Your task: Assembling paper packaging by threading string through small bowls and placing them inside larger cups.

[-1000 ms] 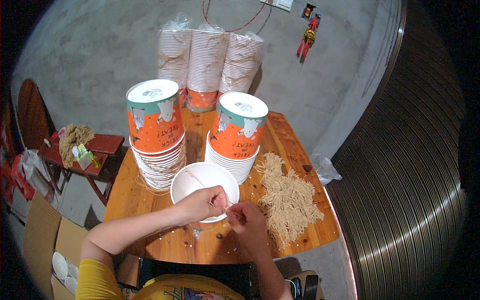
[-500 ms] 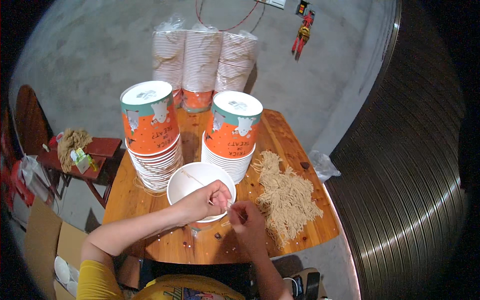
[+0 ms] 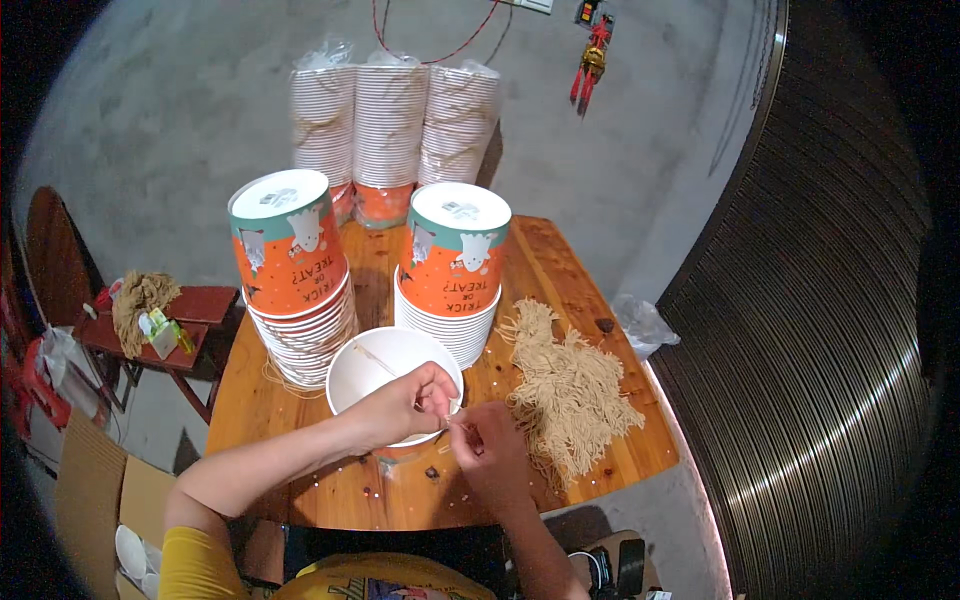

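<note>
A white paper bucket [image 3: 350, 385] stands mouth up at the table's near middle, with a thin tan cord [image 3: 375, 358] lying across its inside. Over its right rim, my left hand [image 3: 412, 402] pinches a piece of this cord. My right hand [image 3: 490, 445] meets it fingertip to fingertip, closed on the cord at the bucket's outer side; the exact grip is partly hidden by the fingers. To the right of my right hand lies a loose heap of tan cords [image 3: 575, 400].
Two upside-down stacks of orange and green buckets, a left stack [image 3: 290, 245] and a right stack [image 3: 455, 250], stand behind the bucket. Tall wrapped stacks [image 3: 390, 125] rise at the table's far edge. A red bench [image 3: 205, 305] is left; a ribbed metal shutter [image 3: 800, 330] is right.
The view has shifted slightly, so the scene sits a little further left. Both hands stay at the bucket's rim; the right fingers have changed their bend slightly around the cord.
</note>
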### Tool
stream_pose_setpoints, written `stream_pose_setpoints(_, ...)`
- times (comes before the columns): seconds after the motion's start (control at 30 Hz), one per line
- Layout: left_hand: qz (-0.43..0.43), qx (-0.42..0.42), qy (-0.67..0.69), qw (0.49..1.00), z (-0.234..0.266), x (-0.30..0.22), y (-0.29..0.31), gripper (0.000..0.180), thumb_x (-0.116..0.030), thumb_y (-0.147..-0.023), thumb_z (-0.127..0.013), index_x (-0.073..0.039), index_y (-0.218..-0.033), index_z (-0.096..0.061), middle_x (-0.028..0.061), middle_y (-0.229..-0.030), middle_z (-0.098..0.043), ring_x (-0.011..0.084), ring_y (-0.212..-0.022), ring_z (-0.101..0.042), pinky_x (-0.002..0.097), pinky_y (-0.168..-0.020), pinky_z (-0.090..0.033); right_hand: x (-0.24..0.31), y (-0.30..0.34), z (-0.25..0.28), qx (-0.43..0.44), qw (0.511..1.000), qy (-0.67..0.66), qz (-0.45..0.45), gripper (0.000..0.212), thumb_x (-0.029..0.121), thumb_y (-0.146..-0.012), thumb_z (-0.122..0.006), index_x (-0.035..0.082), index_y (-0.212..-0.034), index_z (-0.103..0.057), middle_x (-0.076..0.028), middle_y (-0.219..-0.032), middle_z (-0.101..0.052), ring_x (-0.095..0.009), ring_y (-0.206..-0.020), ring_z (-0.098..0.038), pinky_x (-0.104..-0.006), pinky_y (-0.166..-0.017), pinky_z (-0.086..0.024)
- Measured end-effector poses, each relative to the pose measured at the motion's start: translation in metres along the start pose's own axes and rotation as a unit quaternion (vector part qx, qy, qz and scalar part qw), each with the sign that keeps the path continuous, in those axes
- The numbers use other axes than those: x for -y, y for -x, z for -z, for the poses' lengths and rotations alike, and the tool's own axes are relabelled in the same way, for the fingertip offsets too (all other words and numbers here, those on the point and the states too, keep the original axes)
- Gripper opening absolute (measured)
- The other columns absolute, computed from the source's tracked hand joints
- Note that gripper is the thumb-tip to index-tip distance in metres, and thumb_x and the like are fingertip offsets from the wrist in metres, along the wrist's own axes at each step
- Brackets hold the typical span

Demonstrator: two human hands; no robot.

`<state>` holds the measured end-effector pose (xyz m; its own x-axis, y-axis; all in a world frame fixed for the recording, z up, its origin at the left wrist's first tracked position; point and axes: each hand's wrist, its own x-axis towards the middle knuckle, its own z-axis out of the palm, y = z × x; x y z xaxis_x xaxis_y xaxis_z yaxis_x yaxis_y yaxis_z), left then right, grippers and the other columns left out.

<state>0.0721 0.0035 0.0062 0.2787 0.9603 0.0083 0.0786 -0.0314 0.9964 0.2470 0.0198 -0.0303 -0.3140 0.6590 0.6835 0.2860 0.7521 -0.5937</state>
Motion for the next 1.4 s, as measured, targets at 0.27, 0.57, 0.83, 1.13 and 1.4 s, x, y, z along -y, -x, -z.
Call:
stream_pose_setpoints(0.27,-0.051,0.001,-0.097,0.994,-0.003,-0.007,0.006,0.030,0.004,-0.081,-0.058,-0.005,-0.106,-0.045,-0.0015,-0.081,-0.048,0.0066,-0.075,-0.047,0.0208,-0.069,-0.041,-0.001,-0.002,0.004,0.008,0.998,0.040,0.039,0.016,-0.002,-0.076,-0.066,0.005,-0.087,-0.056,-0.008,-0.081,-0.055,-0.020,-0.065,-0.058,-0.0299,-0.055,-0.047)
stream_pose_setpoints(0.57,-0.066,-0.015,-0.144,0.987,-0.003,-0.008,0.006,0.030,0.002,-0.081,-0.058,-0.005,-0.106,-0.044,-0.0003,-0.080,-0.049,0.0076,-0.073,-0.048,0.0230,-0.067,-0.043,-0.006,-0.008,0.006,0.011,0.978,0.145,0.152,0.017,0.001,-0.073,-0.068,0.007,-0.086,-0.058,-0.006,-0.080,-0.057,-0.024,-0.070,-0.060,-0.0357,-0.060,-0.051)
stream_pose_setpoints(0.83,-0.067,-0.001,-0.168,0.984,-0.008,-0.011,0.008,0.029,0.002,-0.081,-0.057,-0.005,-0.106,-0.044,0.0002,-0.080,-0.050,0.0090,-0.073,-0.049,0.0240,-0.067,-0.043,-0.005,-0.017,0.016,0.196,0.874,-0.280,-0.345,0.004,0.006,-0.082,-0.057,0.007,-0.086,-0.057,0.004,-0.069,-0.049,-0.005,-0.060,-0.045,-0.0198,-0.048,-0.034)
stream_pose_setpoints(1.13,-0.064,0.002,-0.129,0.990,-0.004,-0.004,0.004,0.029,0.005,-0.079,-0.057,-0.004,-0.104,-0.044,0.0000,-0.080,-0.049,0.0085,-0.073,-0.048,0.0230,-0.067,-0.043,-0.017,0.000,0.010,0.099,0.954,-0.186,-0.215,0.008,0.004,-0.083,-0.059,0.006,-0.090,-0.056,0.005,-0.072,-0.049,-0.005,-0.060,-0.044,-0.0198,-0.052,-0.036)
stream_pose_setpoints(1.4,-0.064,0.000,-0.133,0.989,-0.004,-0.006,0.004,0.029,0.005,-0.079,-0.056,-0.004,-0.103,-0.044,0.0000,-0.080,-0.048,0.0086,-0.073,-0.049,0.0226,-0.068,-0.043,-0.001,-0.004,0.008,0.061,0.998,-0.014,-0.024,0.012,0.002,-0.080,-0.064,0.006,-0.089,-0.056,0.003,-0.071,-0.052,-0.005,-0.062,-0.049,-0.0208,-0.056,-0.041)
